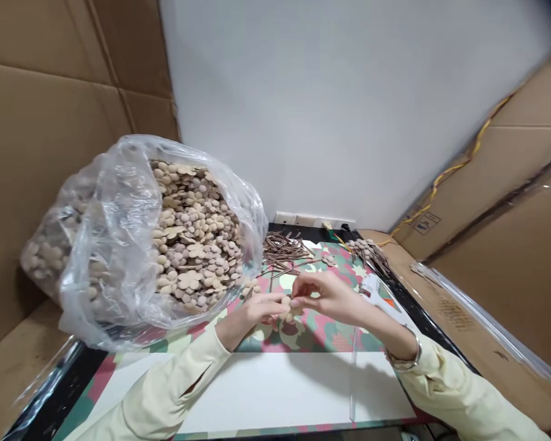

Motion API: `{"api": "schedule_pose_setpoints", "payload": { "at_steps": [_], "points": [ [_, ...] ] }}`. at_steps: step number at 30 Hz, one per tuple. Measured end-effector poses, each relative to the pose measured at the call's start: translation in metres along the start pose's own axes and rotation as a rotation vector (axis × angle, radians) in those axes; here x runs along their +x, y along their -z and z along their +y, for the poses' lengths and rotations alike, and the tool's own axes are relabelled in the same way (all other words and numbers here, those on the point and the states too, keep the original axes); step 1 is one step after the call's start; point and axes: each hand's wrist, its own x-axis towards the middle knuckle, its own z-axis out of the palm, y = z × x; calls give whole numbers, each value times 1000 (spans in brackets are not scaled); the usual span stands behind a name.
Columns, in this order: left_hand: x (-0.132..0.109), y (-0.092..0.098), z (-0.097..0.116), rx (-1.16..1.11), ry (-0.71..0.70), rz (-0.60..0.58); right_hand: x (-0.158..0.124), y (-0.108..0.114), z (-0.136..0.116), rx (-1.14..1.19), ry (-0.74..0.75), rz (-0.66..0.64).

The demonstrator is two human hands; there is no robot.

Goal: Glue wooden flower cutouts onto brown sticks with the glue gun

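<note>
Over the patterned table, my left hand (259,311) pinches the left side of a beige flower-shaped piece (288,311). The thumb and fingers of my right hand (324,296) close on the same piece from the right. The fingers cover part of it. Just beyond my left hand lie a few more flower pieces (251,286). To the left, a large clear plastic bag (119,239) gapes, full of beige and greyish flower pieces (197,245). A heap of thin brown sticks (284,250) is behind my hands.
A white tool with an orange part (371,286) lies beyond my right forearm. White sheet (266,392) covers the table's near side. Cardboard (50,110) stands at left and right. Along the wall are power sockets (314,220) and a yellow cord (441,179).
</note>
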Motion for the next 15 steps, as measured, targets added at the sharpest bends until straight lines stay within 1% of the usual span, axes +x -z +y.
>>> {"api": "schedule_pose_setpoints", "payload": {
  "at_steps": [2, 3, 5, 6, 7, 9, 11, 13, 15],
  "points": [
    [2, -3, -5, 124, 18, -5, -15, -6, 2, -5, 5, 10],
    [3, -5, -7, 165, 42, -7, -25, -4, 3, -33, 6, 26],
    [4, -7, -10, 214, 100, 5, -50, 6, 9, -137, -48, 74],
    [5, -8, -11, 209, 129, 20, -65, 15, 15, -212, -111, 111],
    [6, -9, -12, 193, 151, 42, -80, 24, 23, -305, -207, 152],
    [8, -10, -12, 148, 189, 98, -108, 39, 47, -574, -434, 265],
    [9, -11, -13, 100, 213, 178, -125, 47, 76, -758, -672, 281],
    [11, -12, -14, 50, 222, 247, -129, 45, 101, -823, -770, 267],
    [12, -11, -15, 10, 226, 292, -125, 39, 118, -836, -788, 282]
  ]
}}
